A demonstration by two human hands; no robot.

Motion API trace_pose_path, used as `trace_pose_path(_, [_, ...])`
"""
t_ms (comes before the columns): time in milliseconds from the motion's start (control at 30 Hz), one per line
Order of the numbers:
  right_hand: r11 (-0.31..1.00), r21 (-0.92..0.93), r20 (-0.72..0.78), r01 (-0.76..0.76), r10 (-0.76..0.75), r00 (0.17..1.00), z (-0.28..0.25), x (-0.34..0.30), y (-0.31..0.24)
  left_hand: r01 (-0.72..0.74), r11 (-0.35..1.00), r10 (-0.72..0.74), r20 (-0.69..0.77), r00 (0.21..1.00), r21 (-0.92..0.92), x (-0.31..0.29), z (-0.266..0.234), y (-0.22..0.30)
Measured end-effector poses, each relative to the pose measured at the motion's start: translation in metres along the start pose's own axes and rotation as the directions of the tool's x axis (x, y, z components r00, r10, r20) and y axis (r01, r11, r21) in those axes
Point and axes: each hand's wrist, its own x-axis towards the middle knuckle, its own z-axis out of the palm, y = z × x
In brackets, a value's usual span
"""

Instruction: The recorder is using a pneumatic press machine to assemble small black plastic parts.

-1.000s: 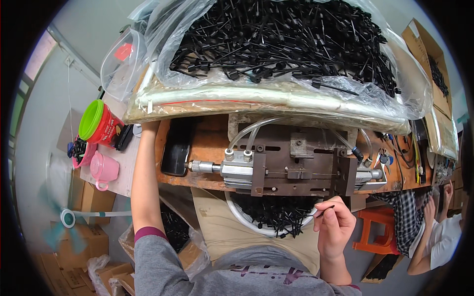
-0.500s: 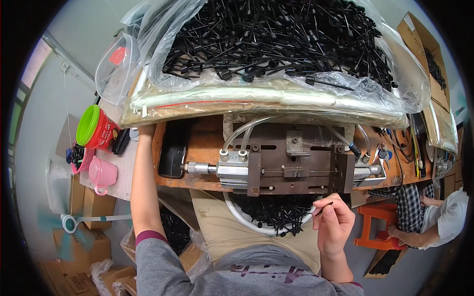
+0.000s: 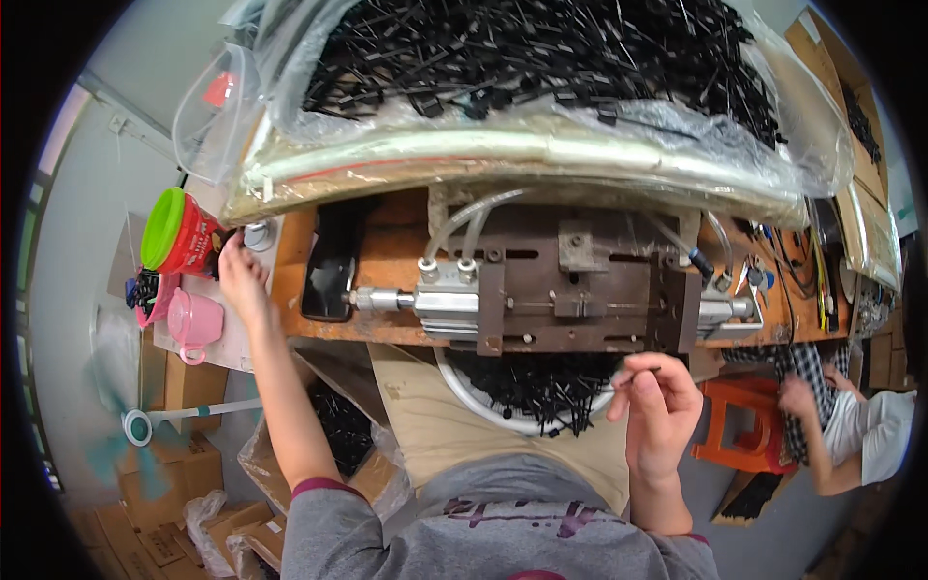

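My right hand (image 3: 659,411) is raised in front of the brown metal fixture (image 3: 619,271), thumb and fingers pinching a small thin black piece (image 3: 656,370). Below it, between my legs, a white round tub (image 3: 458,396) holds many black stemmed plastic parts (image 3: 527,387). My left hand (image 3: 244,282) is at the left bench end, beside the red bucket (image 3: 196,242) with a lime green rim. Its fingers look drawn together, slightly blurred; what they hold, if anything, I cannot make out. A thin rod (image 3: 527,305) lies across the fixture's centre block, between two silver air cylinders (image 3: 448,314).
A plastic-lined tray (image 3: 541,159) heaped with black stemmed parts overhangs the bench. A black shallow dish (image 3: 329,280) lies left of the fixture; a pink cup (image 3: 196,321) stands farther left. At right sits another person (image 3: 855,435) near an orange stool (image 3: 739,425). A fan (image 3: 138,427) is at lower left.
My left hand has come out from under the tray's edge and moved left beside the bucket. The right hand keeps its pinch nearly in place. The view has shifted slightly; the other person's arm has moved.
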Motion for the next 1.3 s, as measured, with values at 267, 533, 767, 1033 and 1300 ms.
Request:
trace_pose_path(267, [0.988, -0.063, 0.082, -0.140, 0.145, 0.986, 0.000, 0.013, -0.007, 0.222, 0.973, -0.215, 0.584, 0.783, 0.061, -0.158, 0.019, 0.122])
trace_pose_path(533, [0.977, -0.028, 0.231, -0.210, 0.211, 0.950, 0.017, 0.021, -0.001, -0.402, 0.906, 0.271, 0.912, 0.309, -0.133, -0.234, 0.082, 0.131])
trace_pose_path(767, [0.971, 0.057, 0.268, -0.230, 0.207, 0.941, 0.012, 0.023, -0.001, -0.433, 0.861, 0.396, 0.885, 0.243, -0.267, -0.259, 0.096, 0.112])
trace_pose_path(1033, [0.971, 0.067, 0.285, -0.228, 0.200, 0.937, 0.010, 0.023, 0.002, -0.509, 0.814, 0.434, 0.876, 0.212, -0.280, -0.260, 0.097, 0.108])
trace_pose_path(1300, [0.990, 0.027, 0.258, -0.135, 0.124, 0.958, 0.011, 0.016, 0.004, -0.444, 0.857, 0.391, 0.892, 0.229, -0.261, -0.260, 0.097, 0.107])
